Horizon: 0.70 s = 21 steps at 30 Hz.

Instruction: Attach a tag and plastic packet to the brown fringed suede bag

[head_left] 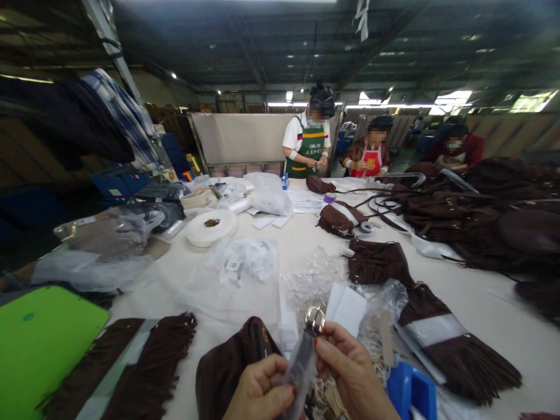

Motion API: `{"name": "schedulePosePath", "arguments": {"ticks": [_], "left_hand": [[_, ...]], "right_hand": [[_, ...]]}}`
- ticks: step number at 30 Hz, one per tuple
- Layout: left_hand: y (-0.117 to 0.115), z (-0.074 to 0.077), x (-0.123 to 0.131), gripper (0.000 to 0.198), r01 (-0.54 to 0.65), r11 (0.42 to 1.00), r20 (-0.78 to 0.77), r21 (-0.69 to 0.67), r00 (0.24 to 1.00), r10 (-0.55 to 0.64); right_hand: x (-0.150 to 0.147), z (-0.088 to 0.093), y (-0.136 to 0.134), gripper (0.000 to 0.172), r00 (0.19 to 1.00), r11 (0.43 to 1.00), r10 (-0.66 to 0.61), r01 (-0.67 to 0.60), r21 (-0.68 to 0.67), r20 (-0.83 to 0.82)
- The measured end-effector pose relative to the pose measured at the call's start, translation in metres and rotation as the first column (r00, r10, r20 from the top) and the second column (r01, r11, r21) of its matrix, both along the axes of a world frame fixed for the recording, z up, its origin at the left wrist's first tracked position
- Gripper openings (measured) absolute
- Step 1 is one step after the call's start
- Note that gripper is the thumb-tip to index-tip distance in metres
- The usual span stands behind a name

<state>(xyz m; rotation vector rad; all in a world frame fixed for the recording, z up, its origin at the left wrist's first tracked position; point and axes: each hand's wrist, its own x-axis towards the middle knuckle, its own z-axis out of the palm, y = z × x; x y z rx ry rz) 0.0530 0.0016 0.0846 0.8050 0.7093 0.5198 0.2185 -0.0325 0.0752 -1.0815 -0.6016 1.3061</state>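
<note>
Both hands (262, 389) around a plastic-wrapped strap (301, 357), gold buckle (315, 315) beside the right.

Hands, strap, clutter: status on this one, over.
Left hand gripping plastic-covered strap. Right hand at its buckle end, gold buckle uppermost. Brown item beside left hand, blue plastic object beside right.

Distant windows (455, 98) glare below a dim roof (262, 41), and the edges (both sides) look stretched and soft.
</note>
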Motion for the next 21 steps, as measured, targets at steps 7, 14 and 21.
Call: {"name": "schedulePosePath", "arguments": {"ticks": [7,14,21], "left_hand": [[0.017,0.023,-0.002,0.033,0.009,0.999,-0.061,0.043,0.998,-0.006],[0.018,0.028,0.000,0.041,0.050,0.992,-0.112,0.119,0.993,-0.037],[0.011,0.000,0.001,0.038,0.015,0.984,-0.216,0.179,0.976,0.025]], "right_hand": [[0.024,0.025,0.004,0.054,0.191,0.866,-0.366,-0.288,0.408,0.911],[0.018,0.035,0.014,0.028,-0.101,0.911,-0.090,-0.410,0.041,0.991],[0.003,-0.004,0.025,0.015,0.901,0.988,0.129,-0.084,-0.126,0.415]]}}
